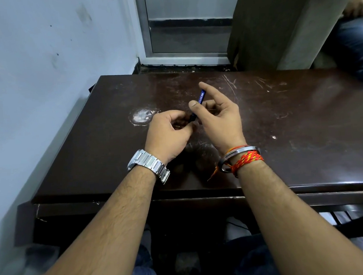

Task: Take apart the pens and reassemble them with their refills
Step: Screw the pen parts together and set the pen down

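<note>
A blue pen point(200, 96) with white lettering is held tilted above the dark brown table point(282, 131), its upper end pointing away from me. My right hand point(218, 118) pinches the pen's barrel between thumb and middle finger, with the index finger raised straight. My left hand point(168, 130) is curled around the pen's lower end, and its fingers hide that end. I cannot see a refill or any loose pen parts.
A round whitish worn patch point(142, 116) marks the tabletop left of my hands. A pale wall runs along the table's left side. Another person's jeans-clad leg point(355, 48) sits beyond the far right corner.
</note>
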